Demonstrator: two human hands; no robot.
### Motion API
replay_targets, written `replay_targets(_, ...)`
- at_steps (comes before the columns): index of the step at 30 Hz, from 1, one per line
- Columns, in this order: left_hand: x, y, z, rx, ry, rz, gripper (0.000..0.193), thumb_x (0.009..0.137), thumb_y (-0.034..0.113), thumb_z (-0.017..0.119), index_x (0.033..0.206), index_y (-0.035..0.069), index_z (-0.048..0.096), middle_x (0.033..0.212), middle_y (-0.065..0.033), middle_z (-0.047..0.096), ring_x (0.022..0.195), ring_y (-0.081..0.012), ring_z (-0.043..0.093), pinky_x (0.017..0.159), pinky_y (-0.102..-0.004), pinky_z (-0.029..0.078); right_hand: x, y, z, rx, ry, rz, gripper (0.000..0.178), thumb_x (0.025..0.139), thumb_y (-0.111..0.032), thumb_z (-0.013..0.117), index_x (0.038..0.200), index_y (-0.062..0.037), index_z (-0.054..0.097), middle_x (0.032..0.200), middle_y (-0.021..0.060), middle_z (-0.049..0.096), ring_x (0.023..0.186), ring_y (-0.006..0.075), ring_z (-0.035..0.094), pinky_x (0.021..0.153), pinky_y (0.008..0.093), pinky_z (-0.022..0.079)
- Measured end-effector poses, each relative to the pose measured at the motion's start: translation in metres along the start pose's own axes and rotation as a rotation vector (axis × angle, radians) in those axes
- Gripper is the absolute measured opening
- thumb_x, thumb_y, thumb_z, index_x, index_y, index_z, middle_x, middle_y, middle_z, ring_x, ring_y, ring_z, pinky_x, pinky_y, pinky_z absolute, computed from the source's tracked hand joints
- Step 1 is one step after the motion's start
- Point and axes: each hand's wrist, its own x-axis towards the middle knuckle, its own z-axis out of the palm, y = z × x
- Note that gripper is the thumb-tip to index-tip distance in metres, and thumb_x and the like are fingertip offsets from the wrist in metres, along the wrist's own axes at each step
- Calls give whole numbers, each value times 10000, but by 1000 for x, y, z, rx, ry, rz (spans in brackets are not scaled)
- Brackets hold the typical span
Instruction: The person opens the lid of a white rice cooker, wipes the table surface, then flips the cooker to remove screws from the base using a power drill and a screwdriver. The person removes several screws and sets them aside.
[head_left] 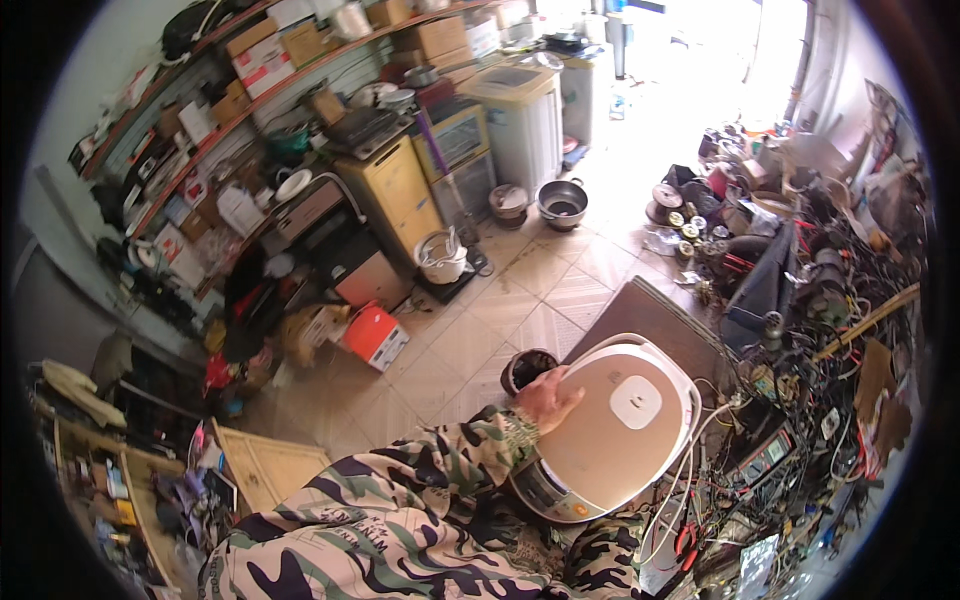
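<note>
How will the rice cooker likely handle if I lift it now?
The rice cooker looks rigid, probably awkward to grasp, given its broad rounded body. Its smooth lid could be slippery under the left hand. The white cable alongside might snag.

Along the upper left of the frame, a red-and-white carton [264, 68] and other boxes are held on a red-edged shelf [310, 70]. A yellow cabinet [392, 198] is placed left of the upper centre, and a pale grey washing machine [522, 125] is seen to its right. On the tiled floor [480, 325], an orange-and-white box [377, 338] is set left of centre, a white pot [441, 268] is placed above it, and a dark two-handled pan [570, 194] is left near the upper centre. At the far right, a light wooden stick [870, 322] is laid across tangled cables, while the upper right is flooded with light from a doorway [715, 85]
</note>
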Motion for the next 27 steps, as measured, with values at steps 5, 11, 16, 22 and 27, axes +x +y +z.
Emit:
replay_targets(5,-12,16,-19,20,8,-80,729,935,536,631,1412,0,502,1290,-262,634,1160,-416,647,992,-455,530,-8,-2,7,-94,-20,37,722,1020,-643,442,1432,-58,536,1288,158,654,1094,312,664,882,450,574)
replay_targets(11,1,15,0,-41,-11,-56,759,918,526,662,1416,-24,498,1321,-268,615,1207,-416,622,1023,-453,513,-6,-13,3,-149,2,10,733,1018,-651,439,1441,-58,526,1298,160,648,1104,315,660,893,453,571)
replay_targets(16,2,8,5,1,11,-67,802,903,576,648,1410,-29,504,1342,-275,600,1231,-423,607,1047,-458,500,-8,-16,10,-194,-21,12,743,1016,-657,437,1448,-58,517,1307,161,642,1113,318,656,902,454,568)
replay_targets(22,-3,11,-2,12,28,-84,778,902,588,639,1390,-5,520,1326,-277,602,1218,-426,613,1025,-465,514,-6,-21,16,-234,-35,24,754,1014,-664,434,1457,-58,507,1317,162,636,1123,321,652,913,456,565)
replay_targets(27,-4,1,6,4,26,-98,785,896,574,659,1396,-13,512,1323,-284,600,1220,-424,612,1032,-470,510,-4,-17,15,-231,-56,36,764,1012,-670,431,1465,-58,499,1326,164,631,1132,323,648,922,458,562)
